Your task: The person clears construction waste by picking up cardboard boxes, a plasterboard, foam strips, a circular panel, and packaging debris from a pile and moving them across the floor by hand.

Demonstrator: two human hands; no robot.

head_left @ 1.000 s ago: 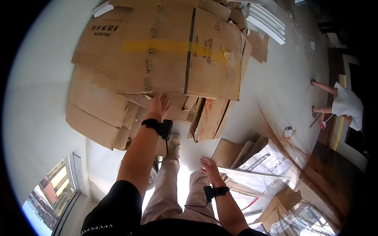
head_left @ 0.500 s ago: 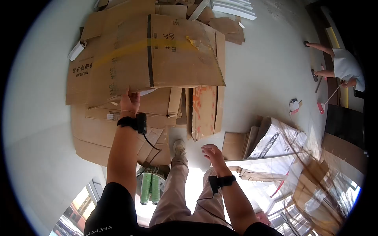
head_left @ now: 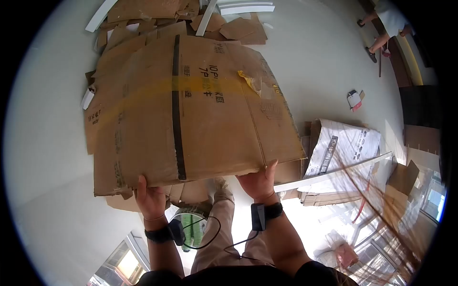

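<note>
Cardboard sheet, large and brown, spread before us | our left hand and right hand clamp its near edge | each grip closed, thumb uppermost, fingers hidden beneath

Counts by kind: hands, two, one left hand and one right hand; large cardboard sheet held between them, one, with one dark stripe and one torn yellow patch; black wrist straps, two; small black devices, two; trouser legs, two; shoes on the wearer, one visible; other persons, one, partly in view, with two feet; white printed sheets, one; round containers with green contents, one; loose cardboard pieces beyond, several, overlapping, exact number unclear
</note>
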